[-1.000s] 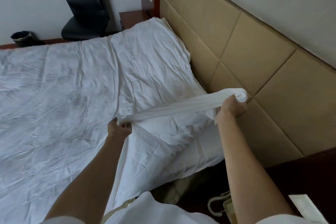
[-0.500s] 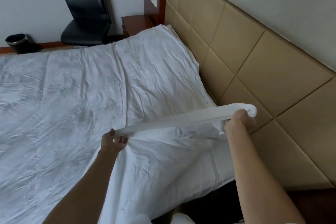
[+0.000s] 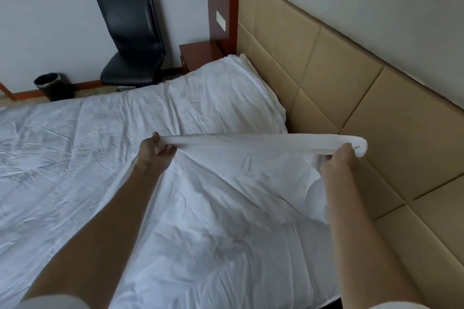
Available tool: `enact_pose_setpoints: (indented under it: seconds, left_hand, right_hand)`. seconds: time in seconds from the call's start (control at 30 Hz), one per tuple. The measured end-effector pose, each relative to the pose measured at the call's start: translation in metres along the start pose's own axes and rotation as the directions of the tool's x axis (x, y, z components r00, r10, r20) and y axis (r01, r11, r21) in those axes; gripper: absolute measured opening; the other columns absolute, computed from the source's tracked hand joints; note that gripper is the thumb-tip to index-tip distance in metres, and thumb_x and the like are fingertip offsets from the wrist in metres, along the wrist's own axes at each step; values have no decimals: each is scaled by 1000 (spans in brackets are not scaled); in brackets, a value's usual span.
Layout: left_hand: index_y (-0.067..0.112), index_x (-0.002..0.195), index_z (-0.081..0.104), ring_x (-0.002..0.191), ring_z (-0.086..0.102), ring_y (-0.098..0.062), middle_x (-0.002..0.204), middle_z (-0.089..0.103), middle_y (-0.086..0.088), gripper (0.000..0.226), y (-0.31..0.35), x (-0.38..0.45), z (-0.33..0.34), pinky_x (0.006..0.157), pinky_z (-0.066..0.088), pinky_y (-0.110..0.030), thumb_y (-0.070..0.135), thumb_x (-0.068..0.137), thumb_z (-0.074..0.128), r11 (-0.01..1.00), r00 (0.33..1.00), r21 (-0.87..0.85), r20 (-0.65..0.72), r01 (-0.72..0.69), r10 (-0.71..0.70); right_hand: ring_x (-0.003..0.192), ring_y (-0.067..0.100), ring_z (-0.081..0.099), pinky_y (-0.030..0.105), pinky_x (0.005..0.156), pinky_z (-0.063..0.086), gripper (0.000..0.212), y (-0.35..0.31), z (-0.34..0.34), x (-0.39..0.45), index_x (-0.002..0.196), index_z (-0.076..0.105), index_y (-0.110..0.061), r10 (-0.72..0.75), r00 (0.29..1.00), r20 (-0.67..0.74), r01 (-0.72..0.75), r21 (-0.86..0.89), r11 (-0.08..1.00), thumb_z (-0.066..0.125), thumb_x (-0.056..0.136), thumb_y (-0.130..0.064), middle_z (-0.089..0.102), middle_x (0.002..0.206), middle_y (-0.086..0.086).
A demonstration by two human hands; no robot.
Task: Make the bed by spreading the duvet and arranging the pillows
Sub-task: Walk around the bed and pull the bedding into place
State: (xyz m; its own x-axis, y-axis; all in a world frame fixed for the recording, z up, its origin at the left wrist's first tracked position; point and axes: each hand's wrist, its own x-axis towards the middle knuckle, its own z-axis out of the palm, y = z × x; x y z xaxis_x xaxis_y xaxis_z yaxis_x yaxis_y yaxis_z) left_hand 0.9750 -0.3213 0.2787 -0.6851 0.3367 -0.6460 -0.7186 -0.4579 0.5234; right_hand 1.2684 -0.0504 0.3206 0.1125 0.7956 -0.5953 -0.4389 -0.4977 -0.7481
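duvet (image 3: pixel 213 183) top edge: raised higher than a second before, stretched taut near the headboard (image 3: pixel 351 88), left hand (image 3: pixel 155 150) and right hand (image 3: pixel 344 155) both gripping it; spreading underway.

my left hand (image 3: pixel 157 149) and right hand (image 3: pixel 342 156) each pinch the bunched top edge of the white duvet (image 3: pixel 226 203), stretched taut between them above the bed (image 3: pixel 62 158). the right grip sits near the tan headboard (image 3: pixel 351 78). a black chair (image 3: pixel 130 35) stands beyond.

Lighting: soft, dim, even daylight; faint shadows in duvet (image 3: pixel 100 158) creases. Wide-angle bending at frame edges; slight overall softness.
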Motion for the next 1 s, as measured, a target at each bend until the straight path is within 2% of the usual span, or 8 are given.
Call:
enact_pose_setpoints:
  seconds: [0.13,0.27,0.4,0.5,0.6,0.67,0.83,1.0]
  left_hand:
    - [18,72,55,69,43,-13,73,39,-1,30,15,15,59,90,47,-29,16,100,43,997,997,10,41,-73,72]
    - [16,75,53,76,57,-4,81,50,4,28,23,37,101,99,44,-24,14,101,45,992,988,-51,94,-116,121]
    - [11,78,53,79,57,-15,77,50,-4,22,24,66,101,106,45,-36,14,100,48,989,982,-50,119,-140,145]
    - [11,85,57,89,61,-18,89,56,-4,19,9,74,103,107,44,-40,16,101,48,988,981,-56,117,-146,152]
    - [13,110,59,108,60,-25,111,58,-3,24,-17,76,107,105,43,-51,33,101,48,993,961,28,256,-114,103]
    - [20,129,54,118,57,-26,124,55,2,40,-41,79,104,104,43,-56,44,98,49,961,938,269,345,-70,-29]
    - [12,117,67,114,63,-25,122,68,-5,31,-98,71,81,91,52,-43,32,99,52,620,911,785,246,12,-330]
    - [9,100,71,90,70,-24,102,73,-12,29,-117,43,27,80,54,-35,26,101,48,78,951,994,101,-81,-291]
  right_hand:
    - [81,16,64,28,61,58,23,-18,45,32,117,54,-13,-10,998,66,2,119,993,55,99,-28,64,106,4]
    - [89,14,66,25,58,58,34,-33,93,51,125,56,-16,-56,983,174,37,109,993,61,95,-32,66,109,1]
    - [101,14,67,28,74,59,44,-29,125,71,133,55,-19,-106,937,333,113,-1,994,64,93,-35,67,118,1]
    - [110,15,64,30,86,56,20,-29,137,89,117,60,-24,-104,860,499,156,-64,986,60,97,-24,66,119,0]
    - [125,9,51,32,105,46,47,-23,137,101,142,42,-25,-17,737,675,206,-201,958,58,98,-18,47,137,-11]
    - [129,10,44,36,108,44,57,-6,128,107,150,32,-25,65,735,675,236,-345,909,55,98,-15,38,139,-11]
    - [100,22,61,36,81,55,19,55,75,112,118,58,-10,346,801,488,134,-710,691,53,100,-15,60,113,9]
    - [84,21,69,35,77,57,22,105,4,112,115,62,-6,497,779,383,177,-894,411,54,98,-19,70,96,8]
